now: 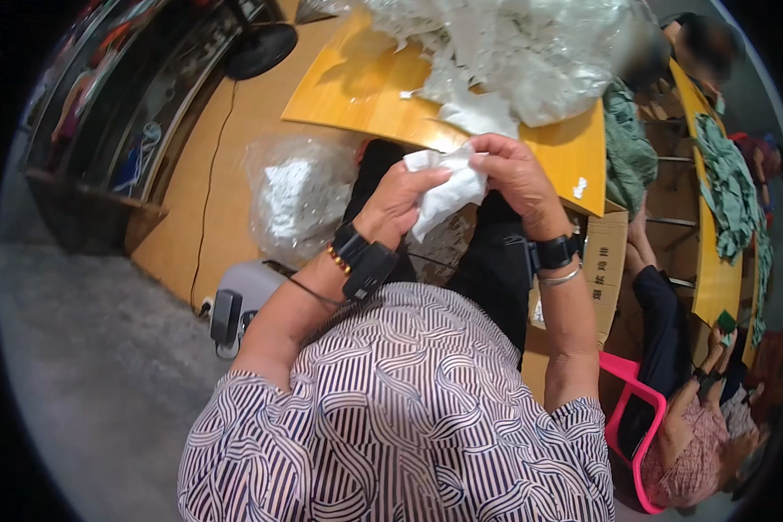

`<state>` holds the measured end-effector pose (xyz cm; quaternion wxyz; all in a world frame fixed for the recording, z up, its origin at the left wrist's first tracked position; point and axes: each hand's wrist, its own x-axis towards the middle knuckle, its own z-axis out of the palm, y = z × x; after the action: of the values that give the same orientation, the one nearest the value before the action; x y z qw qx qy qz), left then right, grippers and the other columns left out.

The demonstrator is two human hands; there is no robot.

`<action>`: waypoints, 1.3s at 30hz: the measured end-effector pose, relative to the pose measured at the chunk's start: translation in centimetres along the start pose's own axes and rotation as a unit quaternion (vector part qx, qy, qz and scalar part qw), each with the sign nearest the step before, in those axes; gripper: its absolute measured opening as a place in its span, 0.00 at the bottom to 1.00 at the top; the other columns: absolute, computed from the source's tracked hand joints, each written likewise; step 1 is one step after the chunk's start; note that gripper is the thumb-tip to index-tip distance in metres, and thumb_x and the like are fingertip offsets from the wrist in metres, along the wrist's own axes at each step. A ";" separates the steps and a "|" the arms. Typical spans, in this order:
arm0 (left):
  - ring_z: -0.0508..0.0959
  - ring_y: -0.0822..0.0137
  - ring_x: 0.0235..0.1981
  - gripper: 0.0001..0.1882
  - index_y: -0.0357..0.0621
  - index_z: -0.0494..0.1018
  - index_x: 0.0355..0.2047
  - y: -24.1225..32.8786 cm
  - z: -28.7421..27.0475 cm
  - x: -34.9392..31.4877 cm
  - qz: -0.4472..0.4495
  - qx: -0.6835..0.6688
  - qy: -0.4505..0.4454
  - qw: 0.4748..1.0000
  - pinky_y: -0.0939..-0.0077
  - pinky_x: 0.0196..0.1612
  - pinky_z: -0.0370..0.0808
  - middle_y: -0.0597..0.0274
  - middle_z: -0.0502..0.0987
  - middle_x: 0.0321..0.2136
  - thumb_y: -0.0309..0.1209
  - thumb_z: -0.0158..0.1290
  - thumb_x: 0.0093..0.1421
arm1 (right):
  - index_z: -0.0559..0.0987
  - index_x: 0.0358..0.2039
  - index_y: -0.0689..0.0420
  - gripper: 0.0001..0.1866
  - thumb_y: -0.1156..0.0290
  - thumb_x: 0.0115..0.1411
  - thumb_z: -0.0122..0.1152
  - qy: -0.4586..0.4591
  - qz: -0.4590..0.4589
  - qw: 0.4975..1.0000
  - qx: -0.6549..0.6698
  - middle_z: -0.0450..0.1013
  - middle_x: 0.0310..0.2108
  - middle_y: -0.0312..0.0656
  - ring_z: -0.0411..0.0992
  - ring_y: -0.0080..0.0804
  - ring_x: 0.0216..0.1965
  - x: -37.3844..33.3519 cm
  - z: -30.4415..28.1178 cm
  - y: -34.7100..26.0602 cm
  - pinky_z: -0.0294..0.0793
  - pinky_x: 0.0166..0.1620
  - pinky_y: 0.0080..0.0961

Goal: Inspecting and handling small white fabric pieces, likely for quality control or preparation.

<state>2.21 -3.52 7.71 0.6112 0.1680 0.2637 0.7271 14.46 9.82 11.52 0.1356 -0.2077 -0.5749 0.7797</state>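
Between my two hands, above my lap, is a crumpled piece of white cloth (448,193). My left hand (400,198) pinches its left side, thumb on top. The fingers of my right hand (515,174) close on its upper right edge. The lower end of the cloth hangs loose. Just beyond my hands, on the yellow table (357,83), lies a big heap of similar white pieces (487,52), partly inside a clear plastic bag (574,83). A few white pieces reach the table's near edge.
A clear bag of white pieces (300,196) sits on the floor to the left. Close on my right are a cardboard box (602,270) and a pink chair (657,435). Green cloth (731,191) covers another table, where a person (692,435) sits. A cable (213,191) crosses the floor.
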 end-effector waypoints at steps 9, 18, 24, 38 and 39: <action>0.76 0.59 0.37 0.17 0.29 0.66 0.42 0.0 0.4 -0.2 -0.008 -0.067 0.019 0.998 0.67 0.44 0.73 0.50 0.73 0.37 0.18 0.50 0.51 | 0.73 0.37 0.62 0.13 0.66 0.57 0.52 0.003 -0.013 0.995 0.097 0.69 0.22 0.32 0.67 0.18 0.19 -1.0 0.3 0.5 0.69 0.22 0.16; 0.76 0.58 0.38 0.16 0.28 0.66 0.41 0.0 -1.2 -0.9 0.002 -0.089 0.023 0.996 0.66 0.44 0.73 0.48 0.73 0.37 0.18 0.50 0.51 | 0.74 0.33 0.61 0.11 0.65 0.56 0.53 0.008 0.030 0.995 0.099 0.70 0.22 0.34 0.67 0.19 0.20 -1.1 1.3 1.0 0.67 0.24 0.15; 0.76 0.60 0.36 0.14 0.30 0.67 0.40 0.9 -2.5 -2.3 0.021 -0.095 0.065 0.993 0.67 0.42 0.74 0.51 0.74 0.35 0.19 0.50 0.51 | 0.75 0.27 0.59 0.07 0.69 0.53 0.57 0.002 -0.006 1.000 0.007 0.70 0.19 0.33 0.67 0.18 0.18 -0.2 2.3 2.6 0.66 0.23 0.14; 0.75 0.60 0.38 0.15 0.34 0.68 0.41 4.7 -16.1 -5.8 0.150 -0.157 0.236 0.947 0.66 0.45 0.71 0.52 0.74 0.37 0.23 0.50 0.51 | 0.73 0.34 0.60 0.07 0.73 0.54 0.53 0.054 0.052 0.995 -0.070 0.70 0.22 0.34 0.67 0.19 0.21 0.4 2.2 5.2 0.66 0.25 0.12; 0.74 0.59 0.39 0.15 0.33 0.67 0.42 4.8 -17.8 -6.1 0.176 -0.168 0.265 0.933 0.64 0.46 0.70 0.51 0.73 0.38 0.24 0.48 0.53 | 0.73 0.34 0.60 0.07 0.74 0.53 0.54 0.063 0.056 0.994 -0.063 0.70 0.22 0.34 0.67 0.18 0.20 0.3 2.1 5.7 0.65 0.24 0.12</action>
<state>-10.52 -13.22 -3.29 0.4008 -0.0916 0.2564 0.8748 13.36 6.48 6.54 0.1140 -0.2962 -0.6004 0.7340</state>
